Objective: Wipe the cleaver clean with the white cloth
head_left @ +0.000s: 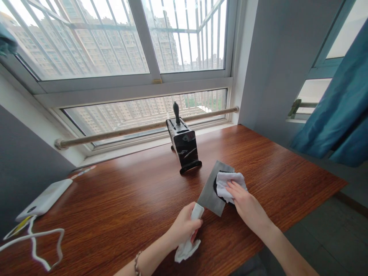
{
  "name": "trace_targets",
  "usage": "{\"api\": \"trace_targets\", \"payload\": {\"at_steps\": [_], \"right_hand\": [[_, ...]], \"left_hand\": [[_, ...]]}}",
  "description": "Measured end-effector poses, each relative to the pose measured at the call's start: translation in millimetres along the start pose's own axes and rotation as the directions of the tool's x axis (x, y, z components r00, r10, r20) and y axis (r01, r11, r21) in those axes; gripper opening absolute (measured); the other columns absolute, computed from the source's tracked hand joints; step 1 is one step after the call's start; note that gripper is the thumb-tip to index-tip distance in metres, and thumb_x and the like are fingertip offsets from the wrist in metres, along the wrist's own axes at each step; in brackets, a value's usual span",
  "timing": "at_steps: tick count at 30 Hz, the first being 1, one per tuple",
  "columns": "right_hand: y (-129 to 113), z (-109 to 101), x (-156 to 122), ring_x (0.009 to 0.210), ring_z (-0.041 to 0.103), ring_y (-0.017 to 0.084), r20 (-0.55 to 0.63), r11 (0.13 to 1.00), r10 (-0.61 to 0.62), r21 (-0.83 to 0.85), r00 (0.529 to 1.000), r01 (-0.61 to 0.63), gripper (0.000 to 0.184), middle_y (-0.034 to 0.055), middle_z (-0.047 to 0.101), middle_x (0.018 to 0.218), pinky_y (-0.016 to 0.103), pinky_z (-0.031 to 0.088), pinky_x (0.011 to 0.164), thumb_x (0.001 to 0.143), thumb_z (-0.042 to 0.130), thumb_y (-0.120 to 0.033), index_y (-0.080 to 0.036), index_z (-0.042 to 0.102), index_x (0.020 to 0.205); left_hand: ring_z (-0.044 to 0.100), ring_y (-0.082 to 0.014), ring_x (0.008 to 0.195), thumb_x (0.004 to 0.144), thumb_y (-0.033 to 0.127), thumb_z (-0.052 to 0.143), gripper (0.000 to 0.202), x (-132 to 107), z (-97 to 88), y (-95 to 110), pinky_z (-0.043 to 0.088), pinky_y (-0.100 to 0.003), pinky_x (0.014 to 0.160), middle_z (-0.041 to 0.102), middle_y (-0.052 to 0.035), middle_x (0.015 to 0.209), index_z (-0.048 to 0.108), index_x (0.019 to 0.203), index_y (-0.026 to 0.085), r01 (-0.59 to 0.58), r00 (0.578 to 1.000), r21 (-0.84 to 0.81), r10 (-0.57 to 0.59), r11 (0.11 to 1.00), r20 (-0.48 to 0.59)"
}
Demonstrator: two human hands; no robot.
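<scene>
My left hand (pixel 186 227) is closed around the light-coloured handle (pixel 197 210) of a cleaver. Its wide grey blade (pixel 211 191) points away from me to the right, above the table. Crumpled white material (pixel 186 251) hangs below my left fist; whether it wraps the handle, I cannot tell. With my right hand (pixel 244 199) I press a folded white cloth (pixel 227 183) onto the blade's face. A dark patch on the blade shows along the cloth's left edge. Beyond the blade stands a black knife block (pixel 185 147), with one black-handled tool (pixel 176 113) upright in it.
The brown wooden table (pixel 129 195) stands against a window with a pale rail (pixel 143 128) across it. At the left lie a white flat device (pixel 44 199) and a looped white cable (pixel 34 245). A blue curtain (pixel 339 99) hangs to the right.
</scene>
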State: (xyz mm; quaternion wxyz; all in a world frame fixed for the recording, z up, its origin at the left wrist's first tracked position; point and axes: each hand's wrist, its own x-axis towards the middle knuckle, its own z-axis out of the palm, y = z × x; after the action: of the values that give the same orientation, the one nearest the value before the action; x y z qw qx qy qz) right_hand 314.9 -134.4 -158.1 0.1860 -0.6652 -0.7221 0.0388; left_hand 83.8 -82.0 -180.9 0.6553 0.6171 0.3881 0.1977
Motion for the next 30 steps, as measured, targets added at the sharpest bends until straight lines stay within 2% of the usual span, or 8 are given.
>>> {"api": "trace_targets", "payload": {"at_steps": [5, 14, 17, 20, 22, 26, 28, 30], "right_hand": [[5, -5, 17, 0.125, 0.036, 0.024, 0.01, 1.0, 0.017, -0.024, 1.0, -0.017, 0.047, 0.0144, 0.045, 0.131, 0.042, 0.033, 0.103, 0.081, 0.028, -0.001, -0.005, 0.052, 0.121], [-53, -21, 4, 0.123, 0.039, 0.024, 0.222, 0.987, -0.141, 0.109, 0.965, 0.119, 0.049, 0.0145, 0.049, 0.127, 0.036, 0.033, 0.102, 0.076, 0.03, 0.005, -0.005, 0.055, 0.116], [-55, -40, -2, 0.105, 0.055, 0.022, 0.226, 0.971, -0.122, 0.228, 0.967, 0.069, 0.043, 0.0114, 0.062, 0.109, 0.032, 0.043, 0.091, 0.078, 0.032, 0.002, -0.012, 0.06, 0.107], [-53, -63, -8, 0.086, 0.062, 0.016, 0.135, 0.894, -0.087, 0.447, 0.987, 0.017, 0.036, 0.0038, 0.067, 0.093, 0.023, 0.048, 0.076, 0.082, 0.034, -0.006, -0.021, 0.061, 0.1], [-51, -76, -12, 0.089, 0.062, 0.017, -0.089, 0.858, 0.03, 0.514, 0.996, 0.02, 0.032, 0.0038, 0.066, 0.098, 0.023, 0.048, 0.076, 0.086, 0.036, -0.012, -0.022, 0.057, 0.107], [-51, -76, -11, 0.107, 0.054, 0.018, -0.48, 0.897, 0.124, 0.429, 0.869, 0.109, 0.031, 0.0062, 0.058, 0.117, 0.028, 0.044, 0.09, 0.089, 0.037, -0.018, -0.021, 0.05, 0.117], [-54, -61, -6, 0.115, 0.048, 0.017, -0.443, 0.907, 0.01, 0.381, 0.897, 0.178, 0.035, 0.0069, 0.054, 0.123, 0.029, 0.039, 0.097, 0.088, 0.034, -0.012, -0.019, 0.048, 0.12], [-58, -38, 0, 0.12, 0.043, 0.017, -0.269, 0.918, -0.121, 0.337, 0.956, 0.211, 0.042, 0.008, 0.051, 0.126, 0.031, 0.036, 0.101, 0.084, 0.031, -0.004, -0.015, 0.048, 0.121]], "left_hand": [[0.034, -0.0061, 0.027, 0.062, 0.01, 0.047, 0.019, -1, -0.5, 2, 0.027, -0.016, 0.023, 0.039, 0.0114, 0.044, 0.044, 0.08, 0.018, 0.005, 1.0, 0.015, -0.005, 1.0, 0.002], [0.036, -0.0065, 0.028, 0.063, 0.012, 0.049, 0.016, 1, -1.0, 6, 0.027, -0.017, 0.025, 0.043, 0.0103, 0.045, 0.044, 0.077, 0.018, 0.017, 1.0, 0.042, -0.017, 0.999, -0.004], [0.036, -0.0064, 0.028, 0.062, 0.012, 0.049, 0.017, 1, -2.0, 4, 0.029, -0.017, 0.025, 0.043, 0.0099, 0.045, 0.045, 0.077, 0.018, 0.029, 0.999, 0.028, -0.03, 0.999, 0.017], [0.034, -0.0061, 0.027, 0.063, 0.013, 0.049, 0.018, 1, -3.3, 2, 0.028, -0.016, 0.024, 0.042, 0.0103, 0.044, 0.045, 0.08, 0.018, 0.041, 0.999, -0.002, -0.041, 0.999, 0.025], [0.033, -0.0061, 0.026, 0.064, 0.013, 0.048, 0.018, 1, -4.1, 1, 0.027, -0.016, 0.024, 0.041, 0.0105, 0.042, 0.044, 0.08, 0.018, 0.043, 0.999, -0.016, -0.043, 0.999, 0.019], [0.032, -0.0062, 0.026, 0.063, 0.011, 0.048, 0.019, 2, -4.2, 2, 0.026, -0.016, 0.023, 0.041, 0.0107, 0.041, 0.044, 0.08, 0.018, 0.047, 0.999, -0.034, -0.047, 0.998, 0.028], [0.032, -0.0057, 0.026, 0.062, 0.011, 0.048, 0.019, 2, -3.3, 4, 0.027, -0.016, 0.023, 0.041, 0.0107, 0.042, 0.044, 0.079, 0.018, 0.039, 0.999, -0.037, -0.038, 0.999, 0.026], [0.033, -0.0059, 0.027, 0.062, 0.011, 0.048, 0.018, 2, -2.2, 5, 0.028, -0.017, 0.024, 0.043, 0.0103, 0.043, 0.045, 0.078, 0.018, 0.034, 0.999, -0.022, -0.034, 0.999, 0.016]]}}
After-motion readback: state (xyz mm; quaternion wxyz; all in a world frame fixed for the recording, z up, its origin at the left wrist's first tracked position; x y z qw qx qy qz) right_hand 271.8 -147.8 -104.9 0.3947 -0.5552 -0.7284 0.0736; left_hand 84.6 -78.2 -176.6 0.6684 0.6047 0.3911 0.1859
